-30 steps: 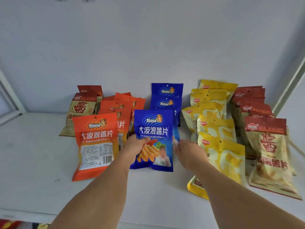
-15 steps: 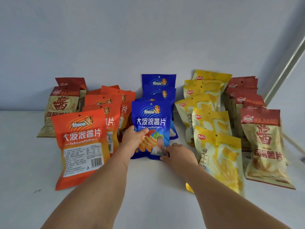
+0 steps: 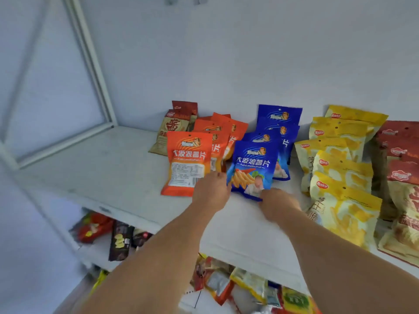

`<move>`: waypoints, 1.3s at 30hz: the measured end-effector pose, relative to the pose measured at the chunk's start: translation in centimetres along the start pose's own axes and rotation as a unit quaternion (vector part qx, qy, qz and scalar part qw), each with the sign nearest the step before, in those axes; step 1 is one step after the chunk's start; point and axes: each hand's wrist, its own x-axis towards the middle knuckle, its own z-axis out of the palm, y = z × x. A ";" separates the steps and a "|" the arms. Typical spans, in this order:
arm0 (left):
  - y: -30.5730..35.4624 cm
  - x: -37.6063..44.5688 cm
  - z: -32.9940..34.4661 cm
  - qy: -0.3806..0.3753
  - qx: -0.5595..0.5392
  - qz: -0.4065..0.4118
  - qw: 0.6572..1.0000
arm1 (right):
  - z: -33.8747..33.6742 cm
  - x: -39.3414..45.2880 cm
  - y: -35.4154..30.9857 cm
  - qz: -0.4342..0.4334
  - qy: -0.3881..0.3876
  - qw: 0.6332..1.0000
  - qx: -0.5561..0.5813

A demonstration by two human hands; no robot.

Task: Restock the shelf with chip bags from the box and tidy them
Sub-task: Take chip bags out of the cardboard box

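Head view: both forearms reach in from 6 o'clock toward the middle of a white shelf point(image 3: 127, 168).
Lower shelves: at 6 and 8 o'clock below the shelf edge, mixed snack packets point(image 3: 229, 284) lie loose; dark packets point(image 3: 119, 242) stand at 8 o'clock.
Left hand point(image 3: 210, 196): at the centre, against the left edge of the front blue bag point(image 3: 251, 168); its fingers are hidden behind the hand and the bag, so I cannot tell whether they hold the bag or only touch it.
Right hand point(image 3: 278, 205): just right of centre, at the blue bag's bottom right corner; its fingers are out of sight, grip not readable.
Front blue bag: upright, tilted slightly, bottom on the shelf, between the two hands.
Blue row point(image 3: 280, 125): more blue bags stand behind it toward 12 o'clock.
Orange bags point(image 3: 188, 162): a row just left of the blue one, at 10 o'clock from the hands; the front one touches the left hand's side.
Yellow bags point(image 3: 344, 200): a leaning row at 3 o'clock.
Red-and-tan bags point(image 3: 405, 191): far right edge at 3 o'clock; two more point(image 3: 176, 128) stand behind the orange row at 11 o'clock.
Back wall point(image 3: 226, 53): plain pale, at 12 o'clock.
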 end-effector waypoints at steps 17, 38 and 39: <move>-17.8 -45.9 -9.1 -0.173 0.277 -0.213 0.921 | 7.4 -27.6 -28.2 -0.436 0.071 0.889 -0.122; -45.5 -82.5 -8.0 -0.124 0.056 -0.620 0.773 | 26.6 -49.1 -65.8 -0.550 -0.201 0.810 -0.041; -46.9 -82.9 -7.4 -0.117 0.036 -0.638 0.760 | 27.9 -49.1 -67.1 -0.543 -0.219 0.810 -0.031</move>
